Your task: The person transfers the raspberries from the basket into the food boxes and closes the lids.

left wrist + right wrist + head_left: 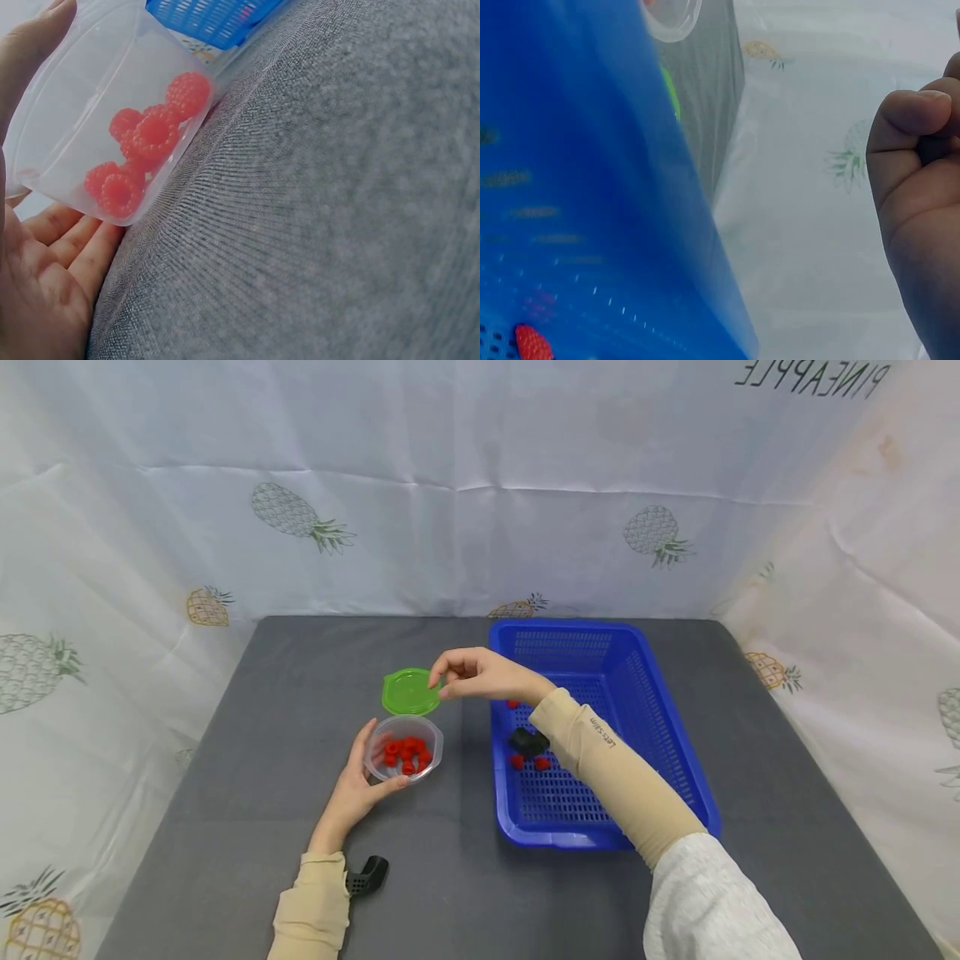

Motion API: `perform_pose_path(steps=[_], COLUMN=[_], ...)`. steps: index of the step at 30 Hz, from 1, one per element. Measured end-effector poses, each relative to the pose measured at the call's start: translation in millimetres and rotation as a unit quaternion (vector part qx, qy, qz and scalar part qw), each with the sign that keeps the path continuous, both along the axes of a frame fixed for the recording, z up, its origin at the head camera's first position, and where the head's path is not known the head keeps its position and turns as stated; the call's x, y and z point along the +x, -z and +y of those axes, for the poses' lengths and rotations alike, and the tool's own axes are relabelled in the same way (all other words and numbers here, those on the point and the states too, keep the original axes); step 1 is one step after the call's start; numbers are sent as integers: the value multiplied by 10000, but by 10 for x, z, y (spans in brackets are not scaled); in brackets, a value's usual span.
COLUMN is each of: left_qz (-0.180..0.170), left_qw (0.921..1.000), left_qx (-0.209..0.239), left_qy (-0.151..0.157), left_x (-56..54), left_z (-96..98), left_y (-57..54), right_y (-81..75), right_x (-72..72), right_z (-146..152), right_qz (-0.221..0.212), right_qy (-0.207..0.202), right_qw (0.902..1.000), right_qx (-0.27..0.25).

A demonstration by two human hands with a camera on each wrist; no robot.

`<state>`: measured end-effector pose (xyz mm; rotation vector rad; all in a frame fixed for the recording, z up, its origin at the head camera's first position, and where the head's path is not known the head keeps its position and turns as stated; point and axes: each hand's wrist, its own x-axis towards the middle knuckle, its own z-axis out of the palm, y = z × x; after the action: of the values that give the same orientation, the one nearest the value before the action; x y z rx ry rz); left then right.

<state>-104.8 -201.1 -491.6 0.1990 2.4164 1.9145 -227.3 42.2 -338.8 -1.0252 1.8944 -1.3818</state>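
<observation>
My left hand [358, 789] holds a clear plastic tub [381, 727], thumb at the near rim and fingers round the far left side. Several red raspberries [154, 133] lie on its bottom. Just behind the tub is a green lid [408, 692], flat on the dark table. Over the lid's right edge hovers my right hand [487, 674], its fingers loosely bent and nothing visible between them. In the right wrist view that hand's bent fingers [911, 112] show at the right edge, beside the blue basket [577, 135].
The blue basket [506, 827] stands right of the tub, under my right forearm. A few more raspberries [542, 763] lie in its left part. A dark grey cloth [442, 893] covers the table. Pineapple-print curtain [420, 552] hangs behind and at both sides.
</observation>
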Motion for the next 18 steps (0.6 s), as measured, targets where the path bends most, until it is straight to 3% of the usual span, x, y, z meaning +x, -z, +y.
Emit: perform_pose_path(steps=[7, 18], left_qz=[-29, -5], left_qw=[10000, 9999], left_qx=[13, -116], left_qy=[18, 40], left_x=[13, -8], left_z=[5, -16], left_y=[8, 21], right_y=[13, 121], right_x=[51, 58], right_z=[163, 438], right_qz=[2, -117], right_qy=[194, 837], right_qw=[9996, 9964], right_qx=[-196, 17])
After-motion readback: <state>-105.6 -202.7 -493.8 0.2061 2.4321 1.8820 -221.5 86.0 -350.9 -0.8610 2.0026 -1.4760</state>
